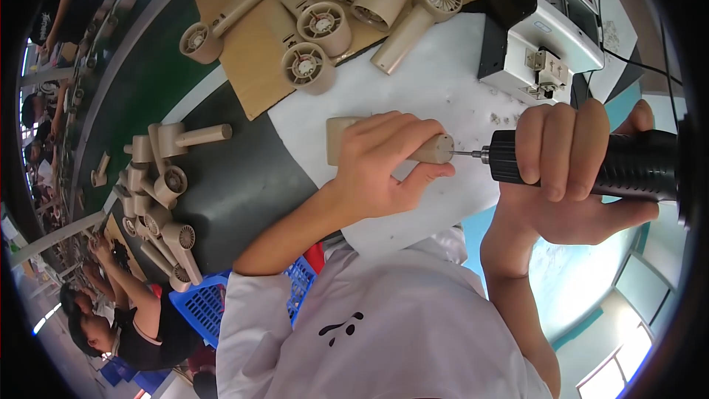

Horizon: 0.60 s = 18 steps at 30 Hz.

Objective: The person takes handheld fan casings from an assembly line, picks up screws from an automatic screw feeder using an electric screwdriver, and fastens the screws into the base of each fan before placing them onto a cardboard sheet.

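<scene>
Our left hand (388, 159) is closed around a beige fan body (439, 149), its fingers over the top and the thumb along the near side, with the handle's round end pointing right. Our right hand (572, 170) grips a black electric screwdriver (507, 157), held level, and its thin bit (468, 154) meets that round end; how deep the tip sits, we cannot tell. Both hands work above a white sheet (461, 66) on the dark desk (247, 185). Just beyond the screwdriver we see small loose bits (504, 118) scattered on the sheet, then a white boxy device (550, 33) with a small metal fitting on its front. Ahead of our left hand, more beige fans (316, 81) lie on brown cardboard (247, 92), and one grilled fan (402, 43) reaches onto the sheet. Farther left we have a heap of similar pieces (185, 240), a blue basket (198, 310) below it, and a seated co-worker (140, 336) in dark clothing.
</scene>
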{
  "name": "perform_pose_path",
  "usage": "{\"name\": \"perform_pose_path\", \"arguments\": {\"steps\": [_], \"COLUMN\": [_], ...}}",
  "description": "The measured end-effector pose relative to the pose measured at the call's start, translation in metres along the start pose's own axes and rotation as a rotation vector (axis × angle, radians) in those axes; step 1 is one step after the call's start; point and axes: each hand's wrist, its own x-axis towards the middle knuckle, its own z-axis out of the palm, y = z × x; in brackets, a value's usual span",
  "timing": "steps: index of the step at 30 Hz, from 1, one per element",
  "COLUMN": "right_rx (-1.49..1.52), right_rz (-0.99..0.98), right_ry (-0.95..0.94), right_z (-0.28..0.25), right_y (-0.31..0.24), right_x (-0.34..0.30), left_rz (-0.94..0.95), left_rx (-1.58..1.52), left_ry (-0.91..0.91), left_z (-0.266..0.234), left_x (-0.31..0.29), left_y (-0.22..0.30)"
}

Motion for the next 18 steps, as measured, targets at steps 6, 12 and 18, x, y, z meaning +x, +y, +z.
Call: {"name": "perform_pose_path", "arguments": {"steps": [6, 12, 18], "right_rx": [0.008, -0.049, -0.179], "right_rz": [0.025, -0.014, -0.012], "right_ry": [-0.042, -0.006, -0.03], "right_z": [0.0, -0.004, -0.061], "right_y": [0.014, -0.011, -0.067], "right_x": [-0.005, 0.005, 0.004], "left_rz": [-0.035, -0.071, -0.122], "left_rx": [-0.014, -0.013, -0.038], "left_ry": [-0.046, -0.108, -0.101], "left_z": [0.001, -0.006, -0.018], "left_x": [-0.003, 0.001, 0.005], "left_y": [0.007, 0.008, 0.008]}}
